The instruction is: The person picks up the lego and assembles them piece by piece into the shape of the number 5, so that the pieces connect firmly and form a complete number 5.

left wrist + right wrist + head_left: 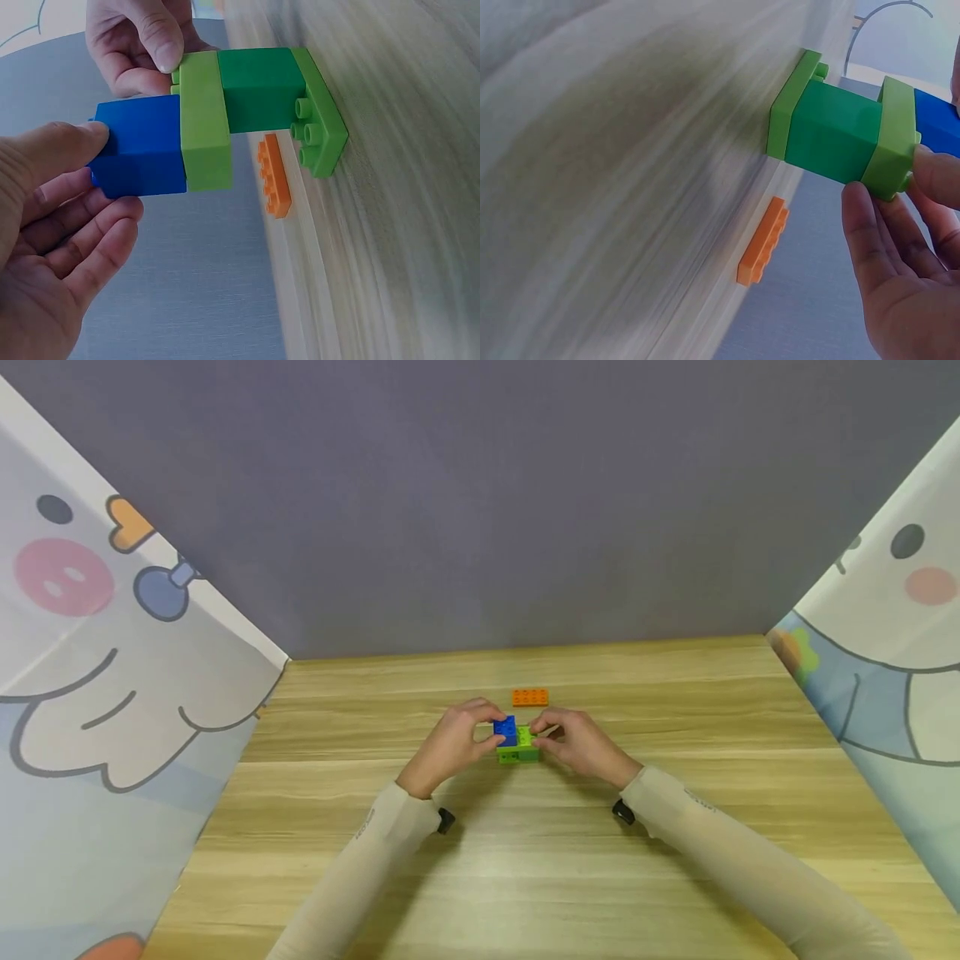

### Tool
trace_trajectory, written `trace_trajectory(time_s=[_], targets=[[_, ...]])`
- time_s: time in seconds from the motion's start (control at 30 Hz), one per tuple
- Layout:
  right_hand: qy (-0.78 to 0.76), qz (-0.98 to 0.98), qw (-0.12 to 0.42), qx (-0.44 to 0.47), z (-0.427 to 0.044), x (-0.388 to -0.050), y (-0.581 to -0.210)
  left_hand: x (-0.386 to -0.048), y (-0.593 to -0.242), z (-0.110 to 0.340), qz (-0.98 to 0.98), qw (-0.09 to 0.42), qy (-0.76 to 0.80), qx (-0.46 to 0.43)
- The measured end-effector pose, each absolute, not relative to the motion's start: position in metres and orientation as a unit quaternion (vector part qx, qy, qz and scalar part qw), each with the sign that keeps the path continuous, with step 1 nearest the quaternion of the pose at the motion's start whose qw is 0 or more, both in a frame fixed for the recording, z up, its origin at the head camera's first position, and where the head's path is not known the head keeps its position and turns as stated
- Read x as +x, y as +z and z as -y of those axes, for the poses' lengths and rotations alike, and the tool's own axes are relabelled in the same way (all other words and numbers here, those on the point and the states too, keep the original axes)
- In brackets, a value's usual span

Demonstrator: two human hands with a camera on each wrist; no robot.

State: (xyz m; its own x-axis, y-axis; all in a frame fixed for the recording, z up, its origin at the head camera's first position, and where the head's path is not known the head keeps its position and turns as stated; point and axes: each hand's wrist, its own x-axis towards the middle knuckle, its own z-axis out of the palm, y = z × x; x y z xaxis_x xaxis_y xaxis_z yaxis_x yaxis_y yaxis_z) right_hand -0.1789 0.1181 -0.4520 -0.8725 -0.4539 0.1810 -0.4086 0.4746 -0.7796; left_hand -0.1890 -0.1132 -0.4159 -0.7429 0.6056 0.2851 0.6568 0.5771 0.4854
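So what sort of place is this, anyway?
Probably an indoor play or filming booth, though I can't be certain: a wood-grain tabletop enclosed by a plain grey panel and cartoon-printed side panels, with a toy-brick stack on it.

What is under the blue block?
Beneath the blue block is the upper light-green brick, then a gap, then the bottom green plate. The brick's top under the block is covered.

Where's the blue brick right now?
In the head view, the blue brick sits on the left end of the upper light-green brick, pinched by the person's left hand.
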Motion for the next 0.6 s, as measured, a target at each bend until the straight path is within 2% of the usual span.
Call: trace_trajectory(time_s=[0.6], targets=[[-0.451, -0.857, 0.036, -0.247, -0.117, -0.179, -0.452, -0.189, -0.426, 0.117, 0.876, 0.029, -0.354, -0.326]])
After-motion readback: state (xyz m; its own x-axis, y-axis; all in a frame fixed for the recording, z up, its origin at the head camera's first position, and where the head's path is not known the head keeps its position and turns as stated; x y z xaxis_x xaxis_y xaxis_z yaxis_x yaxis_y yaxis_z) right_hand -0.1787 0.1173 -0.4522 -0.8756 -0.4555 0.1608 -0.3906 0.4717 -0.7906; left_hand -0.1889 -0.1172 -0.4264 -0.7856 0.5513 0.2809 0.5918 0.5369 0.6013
